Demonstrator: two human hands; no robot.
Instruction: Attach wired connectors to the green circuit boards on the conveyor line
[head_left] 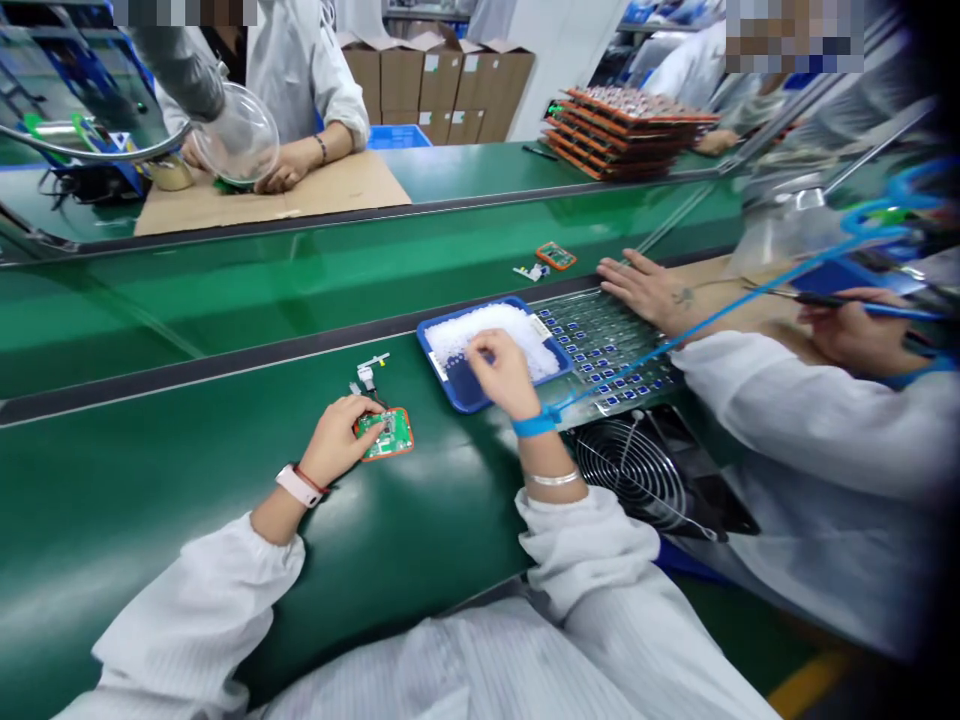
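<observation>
My left hand [339, 440] grips the near-left side of a green circuit board [397, 432] with an orange frame, its thumb resting on top. The board lies on the green work surface. Just behind it is a small white connector piece [366, 374] with a dark lead. My right hand [501, 368], with a blue strap [535, 422] at its wrist, hovers over a shallow blue tray [466, 402] of small white pieces [484, 325]. Its thumb and forefinger are pinched together; anything between them is too small to make out.
Right of the tray lie rows of small blue parts [600, 355] and a black fan [634, 470]. A co-worker's hand [649, 290] rests beside them. Another framed board [556, 256] sits on the belt. A blue coiled cord [720, 318] runs from my right wrist.
</observation>
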